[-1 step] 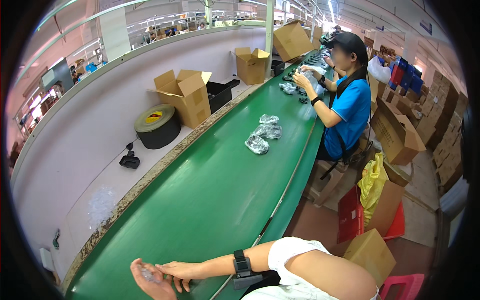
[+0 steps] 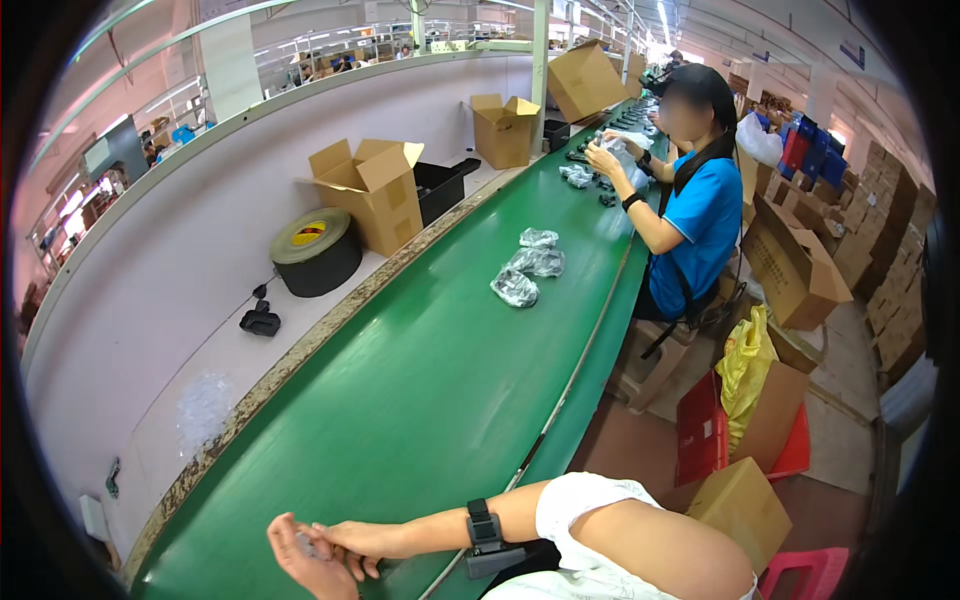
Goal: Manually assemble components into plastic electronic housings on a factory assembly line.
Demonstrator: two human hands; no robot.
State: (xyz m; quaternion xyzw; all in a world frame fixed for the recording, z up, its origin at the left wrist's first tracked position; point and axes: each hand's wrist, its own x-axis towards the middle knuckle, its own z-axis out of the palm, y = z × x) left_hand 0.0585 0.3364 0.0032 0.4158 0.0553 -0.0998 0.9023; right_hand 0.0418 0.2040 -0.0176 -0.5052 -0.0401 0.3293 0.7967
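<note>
At the lower edge, above the green conveyor belt [image 2: 400,420], my left hand [image 2: 300,568] is cupped palm up. Small clear plastic pieces [image 2: 319,546] lie in its palm; their exact kind is too small to tell. My right hand [image 2: 362,540] reaches in from the right, a black device strapped at its wrist. Its curled fingertips meet the left hand's fingers over the plastic, and what they pinch, if anything, is hidden. Farther up the belt lie three clear-bagged dark items [image 2: 536,263], apart from both hands.
Beyond the belt's left border, a ledge holds scattered clear pieces [image 2: 204,412], a black part [image 2: 260,321], a large dark roll [image 2: 316,262] and an open carton [image 2: 372,200]. A co-worker [image 2: 690,210] in blue handles a plastic bag at the far right. Cartons [image 2: 745,515] stand beside me.
My right fingers have moved slightly left, further over the plastic in my left palm. My left hand has shifted a little right. The co-worker's head has turned.
</note>
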